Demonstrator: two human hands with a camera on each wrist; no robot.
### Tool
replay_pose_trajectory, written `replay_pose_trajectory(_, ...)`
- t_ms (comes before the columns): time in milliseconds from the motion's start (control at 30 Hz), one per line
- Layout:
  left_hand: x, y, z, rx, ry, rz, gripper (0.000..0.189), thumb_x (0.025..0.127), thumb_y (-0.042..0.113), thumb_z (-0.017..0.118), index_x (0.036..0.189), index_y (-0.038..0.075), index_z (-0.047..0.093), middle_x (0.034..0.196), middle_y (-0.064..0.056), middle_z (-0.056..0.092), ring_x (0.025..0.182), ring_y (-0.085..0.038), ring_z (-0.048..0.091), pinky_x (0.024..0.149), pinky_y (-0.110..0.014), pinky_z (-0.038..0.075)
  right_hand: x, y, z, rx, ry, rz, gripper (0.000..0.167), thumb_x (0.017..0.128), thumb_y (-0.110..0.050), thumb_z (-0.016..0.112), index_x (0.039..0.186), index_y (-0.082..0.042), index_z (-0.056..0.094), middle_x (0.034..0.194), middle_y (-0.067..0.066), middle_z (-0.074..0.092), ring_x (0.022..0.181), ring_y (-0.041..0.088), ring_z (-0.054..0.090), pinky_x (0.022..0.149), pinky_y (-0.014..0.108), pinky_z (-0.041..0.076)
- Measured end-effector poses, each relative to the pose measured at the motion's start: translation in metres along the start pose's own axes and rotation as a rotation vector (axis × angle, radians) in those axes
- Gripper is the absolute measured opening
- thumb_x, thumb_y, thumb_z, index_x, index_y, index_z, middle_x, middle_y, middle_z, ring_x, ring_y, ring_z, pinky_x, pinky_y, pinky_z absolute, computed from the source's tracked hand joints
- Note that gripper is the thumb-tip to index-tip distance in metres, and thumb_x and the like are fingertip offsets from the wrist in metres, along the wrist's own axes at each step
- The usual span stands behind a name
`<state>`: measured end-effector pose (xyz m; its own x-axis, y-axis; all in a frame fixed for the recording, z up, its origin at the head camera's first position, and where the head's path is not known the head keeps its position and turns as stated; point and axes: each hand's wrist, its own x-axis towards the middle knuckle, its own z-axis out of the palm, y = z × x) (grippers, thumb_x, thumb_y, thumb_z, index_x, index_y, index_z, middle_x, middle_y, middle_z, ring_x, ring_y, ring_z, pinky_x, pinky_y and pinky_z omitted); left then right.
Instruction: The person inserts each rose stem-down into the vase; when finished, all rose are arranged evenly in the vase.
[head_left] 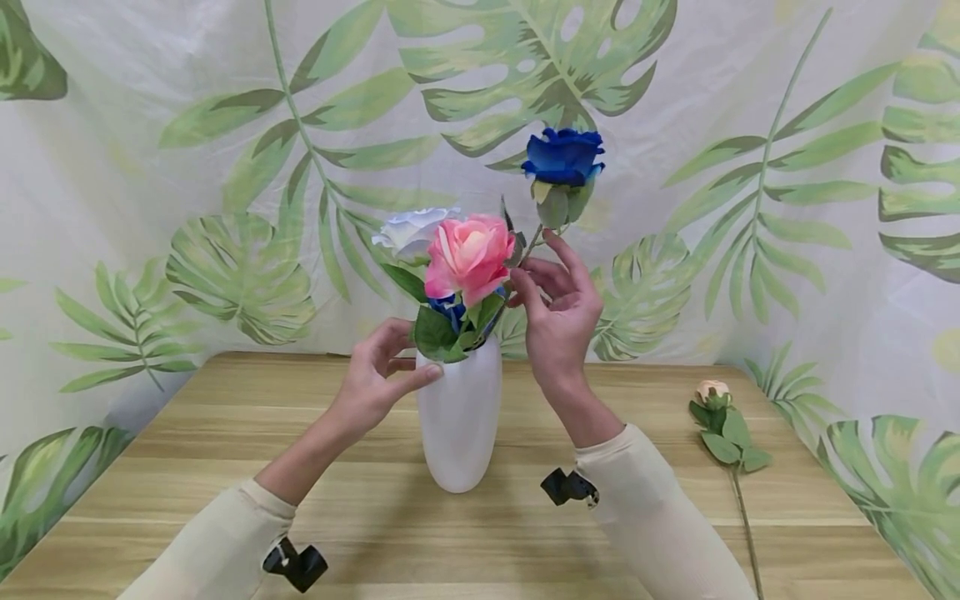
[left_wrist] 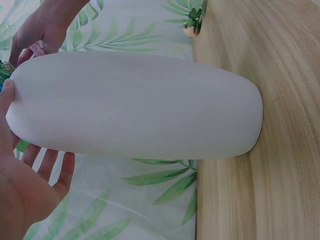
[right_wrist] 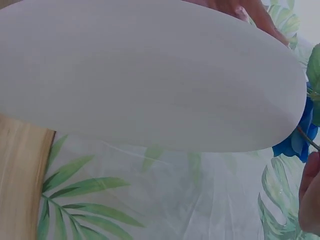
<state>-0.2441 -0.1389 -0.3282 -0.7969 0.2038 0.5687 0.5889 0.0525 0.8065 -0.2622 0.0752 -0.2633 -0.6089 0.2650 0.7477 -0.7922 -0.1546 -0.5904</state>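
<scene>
A tall white vase (head_left: 459,425) stands upright on the wooden table. My left hand (head_left: 371,375) holds it near the rim, thumb on the front and fingers round the far side. In its mouth are a pink rose (head_left: 471,254), a white rose (head_left: 411,232) and a lower blue flower (head_left: 447,310), with green leaves about them. My right hand (head_left: 562,312) pinches the stem of a blue rose (head_left: 564,158), whose bloom rises above the others. That stem slants down to the vase's mouth, where leaves hide its lower end.
On the right of the table (head_left: 360,533) lies a peach rose (head_left: 712,392) with a long stem, its bloom toward the back. A leaf-patterned cloth (head_left: 360,50) hangs behind the table's far edge.
</scene>
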Motion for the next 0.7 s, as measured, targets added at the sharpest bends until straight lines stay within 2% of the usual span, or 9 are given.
replay_pose_trajectory(100, 0.0, 0.001, 0.0, -0.003, -0.003, 0.0, 0.043, 0.085, -0.006, 0.076, 0.125, -0.007, 0.059, 0.114, 0.01, 0.069, 0.109, -0.01, 0.066, 0.087, -0.028, 0.056, -0.001, 0.0, -0.001, 0.004, -0.036, 0.0, 0.051, 0.089, 0.015, 0.071, 0.137, 0.011, 0.057, 0.095, 0.012, 0.077, 0.076, 0.011, 0.075, 0.072, 0.028, 0.062)
replay_pose_trajectory(300, 0.0, 0.0, 0.0, 0.001, -0.008, -0.002, 0.043, 0.086, -0.004, 0.076, 0.125, -0.007, 0.059, 0.115, 0.01, 0.069, 0.11, -0.011, 0.066, 0.088, -0.028, 0.056, -0.008, 0.004, -0.005, -0.067, -0.102, -0.015, 0.049, 0.086, 0.019, 0.071, 0.133, 0.014, 0.059, 0.101, 0.03, 0.073, 0.086, 0.007, 0.074, 0.084, 0.029, 0.061)
replay_pose_trajectory(400, -0.001, 0.0, 0.001, 0.003, -0.009, -0.002, 0.042, 0.086, -0.004, 0.076, 0.125, -0.006, 0.059, 0.115, 0.009, 0.069, 0.11, -0.012, 0.066, 0.088, -0.028, 0.056, -0.013, 0.004, -0.007, -0.078, -0.118, -0.006, 0.047, 0.086, 0.02, 0.069, 0.132, 0.014, 0.06, 0.1, 0.033, 0.071, 0.085, 0.007, 0.074, 0.086, 0.031, 0.061)
replay_pose_trajectory(600, 0.0, 0.0, 0.0, 0.005, -0.002, 0.007, 0.042, 0.086, -0.005, 0.076, 0.124, -0.005, 0.059, 0.115, 0.009, 0.069, 0.11, -0.011, 0.066, 0.088, -0.028, 0.056, -0.021, 0.004, -0.007, -0.091, -0.088, 0.056, 0.048, 0.087, 0.017, 0.072, 0.133, 0.012, 0.061, 0.099, 0.033, 0.073, 0.083, 0.005, 0.076, 0.082, 0.03, 0.061)
replay_pose_trajectory(700, 0.0, 0.0, 0.0, 0.001, -0.004, 0.011, 0.041, 0.086, -0.005, 0.076, 0.124, -0.005, 0.059, 0.114, 0.009, 0.069, 0.109, -0.011, 0.066, 0.088, -0.028, 0.056, -0.023, 0.005, -0.006, -0.088, -0.068, 0.057, 0.053, 0.087, 0.016, 0.073, 0.137, 0.01, 0.058, 0.1, 0.032, 0.073, 0.085, 0.005, 0.076, 0.083, 0.029, 0.061)
